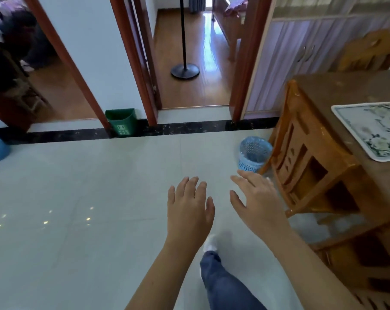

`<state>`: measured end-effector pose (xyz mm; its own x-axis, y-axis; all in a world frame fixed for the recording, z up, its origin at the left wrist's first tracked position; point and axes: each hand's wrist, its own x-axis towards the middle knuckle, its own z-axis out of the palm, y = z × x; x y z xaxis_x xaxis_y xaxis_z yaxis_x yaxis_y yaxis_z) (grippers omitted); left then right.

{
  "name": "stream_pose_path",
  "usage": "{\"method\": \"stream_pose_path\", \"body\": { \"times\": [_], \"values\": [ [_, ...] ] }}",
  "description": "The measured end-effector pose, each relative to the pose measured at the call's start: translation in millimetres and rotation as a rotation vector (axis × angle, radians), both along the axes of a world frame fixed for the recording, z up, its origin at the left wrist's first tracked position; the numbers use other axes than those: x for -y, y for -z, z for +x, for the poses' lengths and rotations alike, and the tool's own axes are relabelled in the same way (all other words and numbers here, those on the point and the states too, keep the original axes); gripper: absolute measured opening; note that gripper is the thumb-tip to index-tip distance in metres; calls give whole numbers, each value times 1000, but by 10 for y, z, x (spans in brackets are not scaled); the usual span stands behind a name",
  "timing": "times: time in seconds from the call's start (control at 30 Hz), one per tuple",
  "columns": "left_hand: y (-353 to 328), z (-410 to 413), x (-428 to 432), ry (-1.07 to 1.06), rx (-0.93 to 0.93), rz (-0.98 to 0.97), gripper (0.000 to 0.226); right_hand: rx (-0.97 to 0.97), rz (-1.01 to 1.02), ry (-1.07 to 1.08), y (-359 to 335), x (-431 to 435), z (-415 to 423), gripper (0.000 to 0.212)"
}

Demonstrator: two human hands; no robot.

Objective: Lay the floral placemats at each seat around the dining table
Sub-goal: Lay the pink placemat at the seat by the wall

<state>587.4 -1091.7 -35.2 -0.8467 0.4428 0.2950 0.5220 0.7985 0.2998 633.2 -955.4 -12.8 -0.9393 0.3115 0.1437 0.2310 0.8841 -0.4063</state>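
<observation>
Both grips are released and carrying nothing: your left hand [189, 206] and right hand [256, 202] hang spread over the floor [77, 198], fingers apart, palms down. So you've got no mat in hand right now, and you're pointed away from the bench.

One floral placemat [368, 130] is down already, lying flat on the bench [319, 90] at the right, running off the right edge of the shot, so I can't see its far side or whether more lie past it. It sits close to the bench's near edge.

What could bite you from here, just my read:
- No spare mats show anywhere in view. Walk off the wrong way and you'll waste a lap hunting for the stack.
- That blue mesh basket [254, 154] stands on the floor just beside the bench corner, right on your path round it. Your foot [209, 242] is mid-stride, and the floor looks glossy, so a clipped basket or a slip seems possible.
- A chair [312, 166] is tucked tight against the bench. Brush it with your right hand or hip and you could jog the mat out of line.

Counts: placemats one, hands two, chairs in clear view two (the second one [368, 52] far right), blue mesh baskets one, green bins [121, 121] one, a black floor stand [184, 68] through the far doorway one.
</observation>
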Motion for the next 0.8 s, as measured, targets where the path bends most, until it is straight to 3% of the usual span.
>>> {"method": "stream_pose_path", "body": {
  "times": [0.4,0.8],
  "values": [
    [-118,-2482,-1575,228,-30,27,33,-11,-14,206,-92,-1438,-2204,38],
    [76,-4702,-2676,359,-50,61,33,119,42,308,17,-2453,-4235,44]
  ]
}}
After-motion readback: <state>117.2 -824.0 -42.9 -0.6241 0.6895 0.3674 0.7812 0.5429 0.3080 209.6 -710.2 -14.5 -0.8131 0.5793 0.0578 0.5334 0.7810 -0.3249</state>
